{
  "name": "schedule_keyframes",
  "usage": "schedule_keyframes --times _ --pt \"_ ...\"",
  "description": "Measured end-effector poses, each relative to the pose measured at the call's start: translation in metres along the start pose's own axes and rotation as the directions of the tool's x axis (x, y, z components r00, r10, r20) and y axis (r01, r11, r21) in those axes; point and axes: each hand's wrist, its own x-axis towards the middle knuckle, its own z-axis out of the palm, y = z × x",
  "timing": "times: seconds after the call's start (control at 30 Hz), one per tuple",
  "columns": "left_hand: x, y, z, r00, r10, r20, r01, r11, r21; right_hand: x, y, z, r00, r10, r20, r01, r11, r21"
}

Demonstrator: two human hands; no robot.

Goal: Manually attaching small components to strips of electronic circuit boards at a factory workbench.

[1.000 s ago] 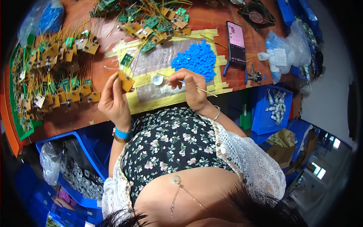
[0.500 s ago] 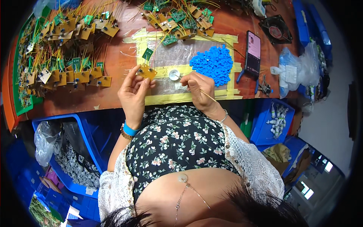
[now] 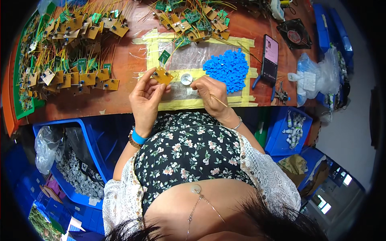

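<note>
Between the thumb and fingers of my left hand (image 3: pixel 146 98) is a tan circuit board (image 3: pixel 161 75) with small dark parts on it. A little green circuit board (image 3: pixel 164 56) stands off its far edge, with a yellow wire by it. My right hand (image 3: pixel 212 94) pinches a thin wooden stick (image 3: pixel 220 101), whose far end reaches the small round white cup (image 3: pixel 186 79). The cup sits on clear plastic sheeting (image 3: pixel 189 56) edged with yellow tape, just right of the tan board. What the cup holds is too small to make out.
Small blue pieces (image 3: pixel 227 70) lie heaped right of the cup. A phone (image 3: pixel 269 56), pliers (image 3: pixel 274 91) and a black fan (image 3: pixel 294 34) are farther right. Wired boards (image 3: pixel 64 78) crowd the left side; more boards (image 3: pixel 195 20) lie at the back. Blue bins (image 3: pixel 90 138) stand below the table edge.
My left hand has shifted slightly right with the tan board, bringing it closer to the cup. My right hand stays near the cup with the stick.
</note>
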Motion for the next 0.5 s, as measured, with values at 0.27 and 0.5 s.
schedule_keyframes --times 0.27,0.5 --pt "0.0 -0.001 -0.002 1.0 -0.013 -0.003 0.013 1.0 -0.026 0.005 0.001 -0.005 1.0 -0.018 0.006 0.018 0.999 -0.039" --pt "0.0 0.001 0.002 0.995 -0.096 0.024 0.098 0.989 -0.107 0.001 -0.012 -0.007 0.993 0.096 -0.064 -0.077 0.965 0.25"
